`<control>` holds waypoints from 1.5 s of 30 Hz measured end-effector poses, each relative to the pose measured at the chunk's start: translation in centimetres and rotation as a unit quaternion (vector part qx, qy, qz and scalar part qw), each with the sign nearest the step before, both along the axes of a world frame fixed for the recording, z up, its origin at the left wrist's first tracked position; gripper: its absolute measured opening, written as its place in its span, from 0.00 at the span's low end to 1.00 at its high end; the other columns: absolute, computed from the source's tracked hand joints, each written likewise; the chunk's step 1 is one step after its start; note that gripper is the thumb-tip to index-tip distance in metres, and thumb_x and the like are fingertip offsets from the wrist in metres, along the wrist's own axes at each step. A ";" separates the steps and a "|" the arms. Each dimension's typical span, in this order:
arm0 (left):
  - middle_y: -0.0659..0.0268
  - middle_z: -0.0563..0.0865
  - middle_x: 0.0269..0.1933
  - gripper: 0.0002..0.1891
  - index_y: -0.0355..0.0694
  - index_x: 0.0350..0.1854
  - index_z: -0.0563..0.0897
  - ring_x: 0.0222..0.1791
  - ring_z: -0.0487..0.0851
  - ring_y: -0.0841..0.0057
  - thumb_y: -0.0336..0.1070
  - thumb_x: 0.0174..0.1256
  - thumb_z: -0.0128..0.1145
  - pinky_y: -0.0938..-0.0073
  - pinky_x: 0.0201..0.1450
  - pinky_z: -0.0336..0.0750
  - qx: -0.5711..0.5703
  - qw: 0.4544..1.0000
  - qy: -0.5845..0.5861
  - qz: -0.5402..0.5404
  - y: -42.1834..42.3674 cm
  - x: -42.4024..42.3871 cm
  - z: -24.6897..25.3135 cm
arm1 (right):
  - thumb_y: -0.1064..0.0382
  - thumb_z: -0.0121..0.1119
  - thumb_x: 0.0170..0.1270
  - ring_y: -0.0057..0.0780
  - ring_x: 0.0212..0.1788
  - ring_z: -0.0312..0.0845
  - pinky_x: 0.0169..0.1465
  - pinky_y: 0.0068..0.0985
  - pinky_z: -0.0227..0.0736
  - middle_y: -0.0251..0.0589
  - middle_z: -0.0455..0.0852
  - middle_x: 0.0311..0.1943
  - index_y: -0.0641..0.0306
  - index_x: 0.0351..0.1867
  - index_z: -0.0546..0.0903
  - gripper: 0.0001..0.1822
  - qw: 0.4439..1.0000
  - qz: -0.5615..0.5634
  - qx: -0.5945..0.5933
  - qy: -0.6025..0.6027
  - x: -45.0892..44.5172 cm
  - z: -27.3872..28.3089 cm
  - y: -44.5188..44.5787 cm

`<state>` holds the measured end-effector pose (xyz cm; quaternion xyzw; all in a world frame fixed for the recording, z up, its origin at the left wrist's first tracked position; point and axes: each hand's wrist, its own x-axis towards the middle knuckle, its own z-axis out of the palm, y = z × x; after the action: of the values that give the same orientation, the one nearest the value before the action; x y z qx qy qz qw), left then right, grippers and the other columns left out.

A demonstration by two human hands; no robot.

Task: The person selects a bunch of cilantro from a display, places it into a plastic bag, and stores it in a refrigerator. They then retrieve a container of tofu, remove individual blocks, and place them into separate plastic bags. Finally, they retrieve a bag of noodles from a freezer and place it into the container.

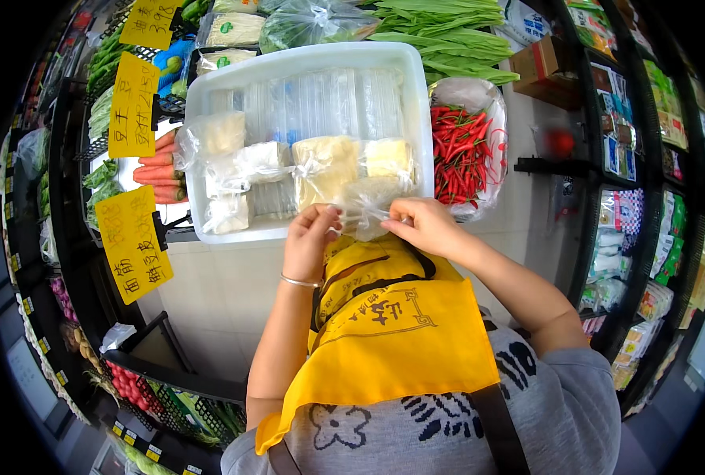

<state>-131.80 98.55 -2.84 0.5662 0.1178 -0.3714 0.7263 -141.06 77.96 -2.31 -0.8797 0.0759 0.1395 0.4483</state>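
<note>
Both hands are at the near edge of a white plastic tub. My left hand pinches one side of the gathered top of a clear plastic bag. My right hand grips the other side of it between thumb and fingers. The contents of this bag are pale and hard to make out. Inside the tub lie several knotted clear bags of tofu-like blocks, among them a yellowish one, a smaller yellow one and a white one. Stacked clear plastic packs fill the far part.
Red chillies in a lined basket stand right of the tub. Carrots and yellow handwritten signs are at the left, leafy greens beyond. A cardboard box and packed shelves stand right; a black vegetable rack is lower left.
</note>
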 end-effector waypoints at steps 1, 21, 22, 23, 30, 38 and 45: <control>0.70 0.75 0.29 0.09 0.38 0.29 0.75 0.23 0.69 0.83 0.35 0.68 0.51 0.83 0.22 0.63 -0.121 0.972 0.194 0.048 -0.5 0.3 0.7 | 0.55 0.62 0.58 0.40 0.26 0.74 0.32 0.35 0.70 0.38 0.76 0.23 0.63 0.26 0.75 0.14 1.000 0.020 0.004 -0.005 0.0 0.0 -0.1; 0.67 0.81 0.32 0.06 0.40 0.33 0.83 0.23 0.77 0.79 0.27 0.52 0.65 0.78 0.26 0.71 0.250 0.840 -0.452 -0.168 -1.8 -2.2 1.7 | 0.70 0.60 0.60 0.18 0.32 0.75 0.36 0.19 0.71 0.35 0.78 0.32 0.65 0.41 0.83 0.08 0.965 -0.126 0.229 -0.013 -0.2 -2.9 1.7; 0.66 0.81 0.34 0.07 0.39 0.33 0.83 0.24 0.77 0.77 0.27 0.52 0.66 0.78 0.26 0.72 0.266 0.829 -0.455 -0.186 -0.9 -2.1 1.4 | 0.72 0.61 0.59 0.18 0.35 0.75 0.37 0.17 0.70 0.34 0.77 0.36 0.67 0.35 0.82 0.04 0.973 -0.124 0.195 -0.027 -0.4 -2.5 1.1; 0.65 0.81 0.37 0.07 0.39 0.32 0.82 0.25 0.78 0.75 0.28 0.52 0.66 0.77 0.27 0.73 0.281 0.819 -0.457 -0.204 0.3 -1.8 0.7 | 0.73 0.63 0.57 0.17 0.37 0.75 0.37 0.15 0.68 0.33 0.77 0.39 0.69 0.29 0.82 0.02 0.978 -0.123 0.161 -0.041 -0.5 -2.0 0.5; 0.58 0.72 0.60 0.34 0.46 0.59 0.72 0.52 0.77 0.60 0.31 0.44 0.71 0.64 0.53 0.74 0.428 0.677 -0.570 -0.181 4.1 5.9 0.3 | 0.56 0.73 0.43 0.50 0.68 0.54 0.68 0.45 0.50 0.51 0.58 0.66 0.50 0.69 0.58 0.50 0.975 0.132 -0.157 -0.080 2.5 -0.8 1.3; 0.59 0.78 0.53 0.23 0.38 0.61 0.69 0.57 0.73 0.63 0.29 0.61 0.46 0.63 0.63 0.64 0.568 0.438 -0.602 -0.351 4.0 14.7 -6.4 | 0.62 0.68 0.44 0.38 0.57 0.72 0.61 0.30 0.66 0.49 0.77 0.53 0.58 0.65 0.65 0.41 0.990 0.114 -0.001 0.087 8.3 -0.1 0.7; 0.62 0.77 0.39 0.13 0.41 0.38 0.75 0.46 0.75 0.66 0.31 0.48 0.57 0.69 0.53 0.68 0.523 0.418 -0.624 -0.403 4.1 13.0 -3.5 | 0.66 0.68 0.46 0.35 0.55 0.75 0.58 0.26 0.68 0.50 0.78 0.53 0.59 0.64 0.65 0.40 0.992 -0.039 -0.068 -0.100 15.9 1.7 -4.7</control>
<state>-118.76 102.70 -6.33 0.8958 -0.4379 -0.0327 -0.0688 -125.21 73.28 -0.61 -0.9138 0.0746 0.0281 0.3983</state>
